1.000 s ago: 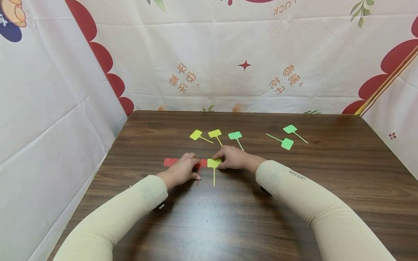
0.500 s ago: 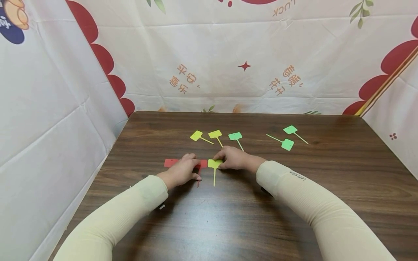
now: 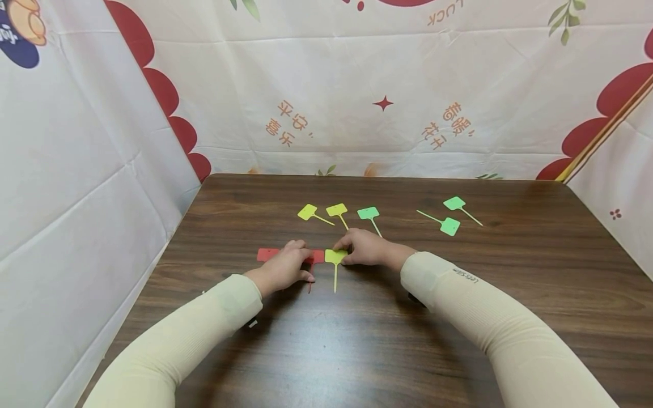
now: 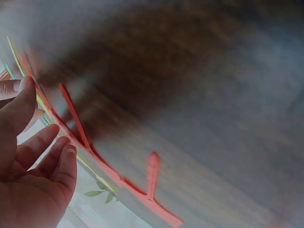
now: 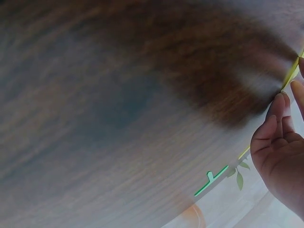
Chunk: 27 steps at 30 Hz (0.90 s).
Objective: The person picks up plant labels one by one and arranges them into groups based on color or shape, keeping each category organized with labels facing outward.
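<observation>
A row of red T-shaped plant labels lies on the brown table, partly hidden under my left hand. The fingertips of that hand rest on the red heads, with the thumb near a red stem. In the left wrist view, two red stems point away from the fingers. At the right end of the row is a yellow plant label, its stem toward me. My right hand pinches its head between thumb and fingers at the right side.
Beyond the hands lie two more yellow labels and a green label. Two further green labels are at the back right. A white printed cloth hangs behind the table and along its sides.
The yellow label has shifted very slightly right, and a thin line now shows between it and the red head. Both hands stay nearly where they were.
</observation>
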### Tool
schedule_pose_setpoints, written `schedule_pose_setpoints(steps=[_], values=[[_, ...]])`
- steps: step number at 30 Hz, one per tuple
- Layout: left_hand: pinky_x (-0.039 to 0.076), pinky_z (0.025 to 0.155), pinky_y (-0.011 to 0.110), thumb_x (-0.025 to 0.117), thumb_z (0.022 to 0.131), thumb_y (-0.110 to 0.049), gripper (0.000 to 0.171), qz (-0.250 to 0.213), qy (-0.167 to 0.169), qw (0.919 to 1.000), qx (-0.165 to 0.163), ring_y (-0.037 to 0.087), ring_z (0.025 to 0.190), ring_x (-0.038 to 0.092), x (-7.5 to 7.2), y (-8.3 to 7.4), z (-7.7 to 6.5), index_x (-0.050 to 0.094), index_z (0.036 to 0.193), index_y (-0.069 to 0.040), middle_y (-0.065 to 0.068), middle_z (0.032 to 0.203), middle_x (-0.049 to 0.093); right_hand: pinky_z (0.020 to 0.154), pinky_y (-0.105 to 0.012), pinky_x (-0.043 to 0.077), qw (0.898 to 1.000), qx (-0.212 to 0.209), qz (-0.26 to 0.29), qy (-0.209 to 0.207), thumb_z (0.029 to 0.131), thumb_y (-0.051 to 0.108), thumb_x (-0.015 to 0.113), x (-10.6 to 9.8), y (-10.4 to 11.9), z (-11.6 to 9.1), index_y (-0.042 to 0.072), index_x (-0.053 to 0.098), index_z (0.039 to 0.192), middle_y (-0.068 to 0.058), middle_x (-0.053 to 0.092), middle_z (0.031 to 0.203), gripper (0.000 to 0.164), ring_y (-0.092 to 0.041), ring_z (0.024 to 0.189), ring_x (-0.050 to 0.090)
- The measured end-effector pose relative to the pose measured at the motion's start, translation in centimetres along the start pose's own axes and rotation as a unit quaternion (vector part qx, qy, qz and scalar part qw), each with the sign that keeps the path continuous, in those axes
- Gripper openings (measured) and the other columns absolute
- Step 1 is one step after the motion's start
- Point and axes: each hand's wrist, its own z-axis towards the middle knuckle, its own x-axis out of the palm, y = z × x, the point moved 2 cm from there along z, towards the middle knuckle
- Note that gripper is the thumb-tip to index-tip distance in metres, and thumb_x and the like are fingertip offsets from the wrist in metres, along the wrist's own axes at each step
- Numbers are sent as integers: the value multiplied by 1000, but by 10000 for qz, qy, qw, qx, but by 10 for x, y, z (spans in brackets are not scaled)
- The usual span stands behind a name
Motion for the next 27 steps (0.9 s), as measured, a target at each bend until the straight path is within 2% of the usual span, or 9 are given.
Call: schedule_pose_setpoints(steps=[4,6,14,21,27], values=[[46,82,36,78,82,-24,34,7,-2,10000,-21,23,91,47,0,0,1,67,103,0,8,97,54,84,-34,46,10000,-38,-28,-2,82,14,74,1,0,1,7,71,115,-5,63,101,34,-19,94,54],[46,84,37,78,81,-21,31,-12,82,9998,-152,24,91,48,-3,-4,1,67,102,0,9,97,54,83,-34,46,10000,-65,-45,-1,82,14,74,1,1,1,7,71,115,-5,63,100,34,-18,93,54],[45,84,36,77,82,-22,27,-61,102,9998,-137,23,93,46,-8,-4,0,67,97,-3,8,99,55,83,-33,46,10000,-72,-9,-42,82,15,74,0,2,0,7,71,115,-6,62,100,34,-18,93,54],[45,91,40,78,82,-22,41,-270,-157,9987,-396,28,104,49,-17,-2,2,66,113,1,12,111,56,85,-35,46,9995,-79,168,-243,84,17,72,1,0,-2,6,70,115,-7,64,105,33,-20,96,55],[44,94,41,77,83,-21,42,-283,-393,9974,-526,32,108,50,-22,1,6,65,115,3,15,113,58,81,-35,46,9989,33,169,-426,86,17,70,0,1,-3,7,69,116,-7,61,104,32,-19,90,54]])
